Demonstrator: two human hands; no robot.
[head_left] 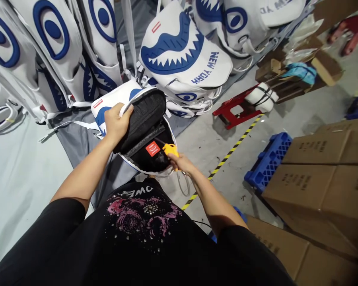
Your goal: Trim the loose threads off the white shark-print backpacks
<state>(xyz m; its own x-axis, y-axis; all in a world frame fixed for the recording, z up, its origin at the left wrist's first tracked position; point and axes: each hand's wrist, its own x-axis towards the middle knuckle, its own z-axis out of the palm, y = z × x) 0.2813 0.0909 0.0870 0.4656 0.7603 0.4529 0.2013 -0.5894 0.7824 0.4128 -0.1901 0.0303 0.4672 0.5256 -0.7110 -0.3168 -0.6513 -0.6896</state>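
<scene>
A white and blue backpack [115, 97] is unzipped in front of me, its black lining showing. My left hand [118, 121] is closed on the edge of the lifted flap [144, 113] and holds it up. Inside, a red-orange label [153, 149] sits on the black lining. At the right side of the opening, my right hand [181, 163] grips a small yellow-orange tool [170, 150], shaped like a tagging gun. Its thin tip points into the bag; my fingers partly cover its handle. A thin grey loop [183, 184] hangs below that hand.
Several white backpacks with blue eye prints [52, 29] stand on the left. Others with blue jaws [179, 43] are stacked ahead. On the floor to the right are a red stool [234, 109], a blue pallet [270, 161] and cardboard boxes [313, 147]. Striped tape [232, 149] crosses the floor.
</scene>
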